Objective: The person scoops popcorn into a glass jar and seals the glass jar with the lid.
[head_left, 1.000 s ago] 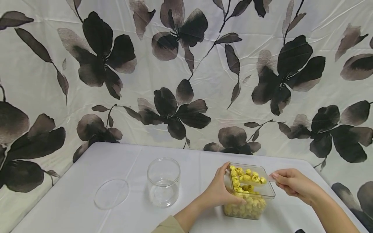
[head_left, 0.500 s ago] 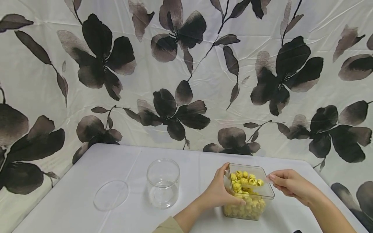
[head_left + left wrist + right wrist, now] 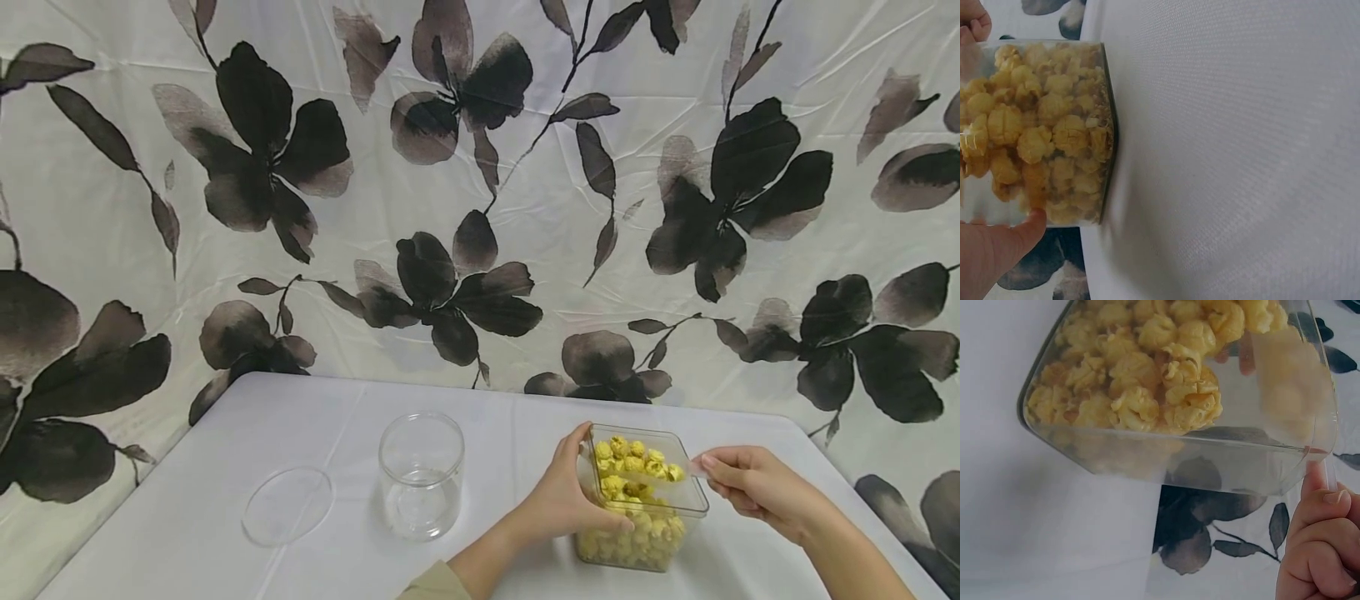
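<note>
A clear square container (image 3: 678, 500) of yellow popcorn (image 3: 637, 533) stands on the white table (image 3: 225, 567). My left hand (image 3: 577, 492) grips its left side, thumb on the far rim and fingers on the near wall. My right hand (image 3: 712, 471) pinches the handle of a clear scoop (image 3: 637, 464) heaped with popcorn, held over the container's mouth. In the left wrist view the container (image 3: 1107, 125) fills the left side, with my thumb (image 3: 997, 250) against it. The right wrist view shows the container wall (image 3: 1210, 462), the popcorn (image 3: 1147, 381) and my curled fingers (image 3: 1319, 550).
A clear round jar (image 3: 420, 475) with nothing inside stands left of the container, and its flat clear lid (image 3: 287, 504) lies further left. A floral cloth (image 3: 480, 208) hangs behind the table. The table's right corner (image 3: 795, 425) is close to my right hand.
My right hand and the loaded scoop have sunk slightly toward the container. The left hand, jar and lid have stayed in place.
</note>
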A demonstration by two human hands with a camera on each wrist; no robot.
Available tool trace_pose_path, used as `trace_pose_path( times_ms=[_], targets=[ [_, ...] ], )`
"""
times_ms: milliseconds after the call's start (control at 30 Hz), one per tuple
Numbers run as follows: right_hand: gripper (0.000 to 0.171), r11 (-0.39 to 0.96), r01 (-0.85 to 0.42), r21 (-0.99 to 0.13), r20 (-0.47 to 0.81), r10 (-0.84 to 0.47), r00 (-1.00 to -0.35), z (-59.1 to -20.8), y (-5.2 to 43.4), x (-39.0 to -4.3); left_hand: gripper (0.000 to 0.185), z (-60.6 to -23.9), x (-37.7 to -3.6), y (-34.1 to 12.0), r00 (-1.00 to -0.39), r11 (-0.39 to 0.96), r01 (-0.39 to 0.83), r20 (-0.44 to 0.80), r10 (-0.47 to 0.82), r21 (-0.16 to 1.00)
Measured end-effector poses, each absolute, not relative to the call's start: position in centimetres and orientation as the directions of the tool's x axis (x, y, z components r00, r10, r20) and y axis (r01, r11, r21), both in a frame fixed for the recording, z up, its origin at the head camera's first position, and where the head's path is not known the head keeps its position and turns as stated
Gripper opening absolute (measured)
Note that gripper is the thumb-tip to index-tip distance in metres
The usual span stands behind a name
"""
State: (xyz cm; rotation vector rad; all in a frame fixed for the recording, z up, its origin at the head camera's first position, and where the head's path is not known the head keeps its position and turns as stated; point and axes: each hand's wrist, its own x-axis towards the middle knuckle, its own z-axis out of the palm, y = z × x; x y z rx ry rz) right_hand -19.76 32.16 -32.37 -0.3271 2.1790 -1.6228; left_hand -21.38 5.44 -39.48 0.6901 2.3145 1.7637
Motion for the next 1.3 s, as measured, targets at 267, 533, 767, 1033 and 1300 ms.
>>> trace_pose_path(
  times_ms=[267,533,767,1033,1300],
  targets=[
    [0.035,0.332,0.087,-0.939,-0.210,-0.357,-0.910,-32.2,31.9,-19.0,0.115,-39.6,-21.4,5.6,-0.885,0.200,0.269,0.160,0.438,0.942],
    [0.036,0.415,0.017,-0.910,-0.171,-0.338,-0.925,-31.6,30.8,-19.0,0.115,-39.5,-21.4,5.5,-0.882,0.198,0.273,0.162,0.442,0.942],
    [0.035,0.420,0.010,-0.908,-0.136,-0.271,-0.953,-32.0,29.7,-19.2,0.114,-39.6,-21.4,5.5,-0.883,0.200,0.268,0.158,0.441,0.942],
    [0.036,0.404,0.015,-0.915,-0.138,-0.277,-0.951,-32.3,30.3,-19.1,0.114,-39.7,-21.4,5.5,-0.882,0.198,0.264,0.153,0.446,0.944],
    [0.036,0.379,0.033,-0.925,-0.156,-0.298,-0.942,-32.4,31.0,-18.8,0.114,-39.7,-21.4,5.5,-0.881,0.193,0.258,0.148,0.449,0.947]
  ],
)
